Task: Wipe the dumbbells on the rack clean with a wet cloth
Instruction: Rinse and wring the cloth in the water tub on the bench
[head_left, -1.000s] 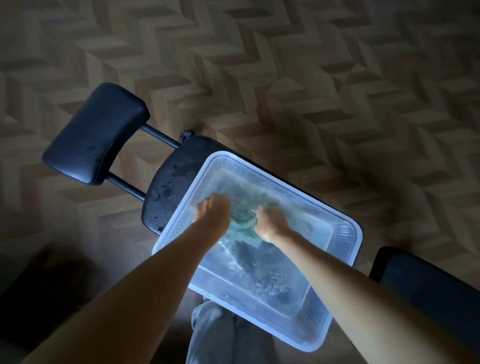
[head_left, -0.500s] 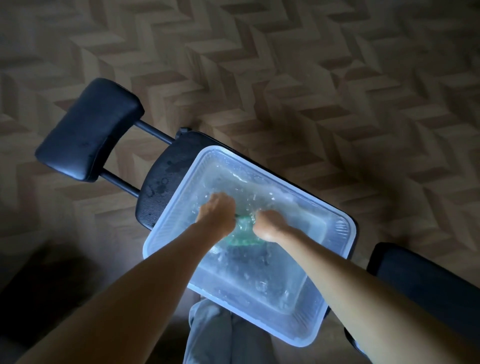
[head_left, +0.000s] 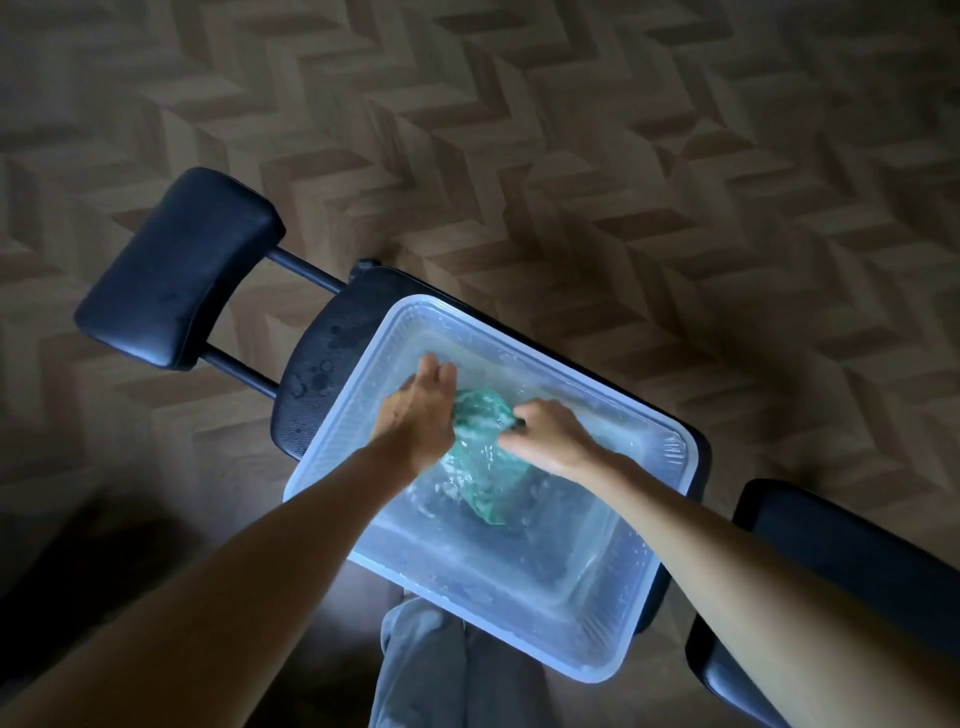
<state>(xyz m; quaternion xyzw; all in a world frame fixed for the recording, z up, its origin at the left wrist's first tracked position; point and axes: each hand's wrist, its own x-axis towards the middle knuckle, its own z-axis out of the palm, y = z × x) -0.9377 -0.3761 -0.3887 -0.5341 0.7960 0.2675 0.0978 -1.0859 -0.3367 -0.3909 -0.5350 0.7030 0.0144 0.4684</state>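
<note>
A green cloth (head_left: 480, 452) lies soaked in the water of a clear plastic tub (head_left: 332, 441) that sits on a black bench seat. Both my hands are down in the tub. My left hand (head_left: 421, 410) has its fingers stretched forward and lies against the cloth's left side. My right hand (head_left: 550, 434) has curled fingers that pinch the cloth's upper right edge. The cloth hangs down between the hands into the water. No dumbbells or rack are in view.
The black bench seat (head_left: 311, 374) carries water drops beside the tub. A black padded headrest (head_left: 176, 270) stands out on two rods at the left. Another black pad (head_left: 841, 566) is at the right. Grey trouser legs (head_left: 426, 670) show below the tub. Wooden herringbone floor surrounds everything.
Both hands were clenched on the bunched cloth. Now my left hand has opened its fingers, and the cloth has spread and hangs lower in the water.
</note>
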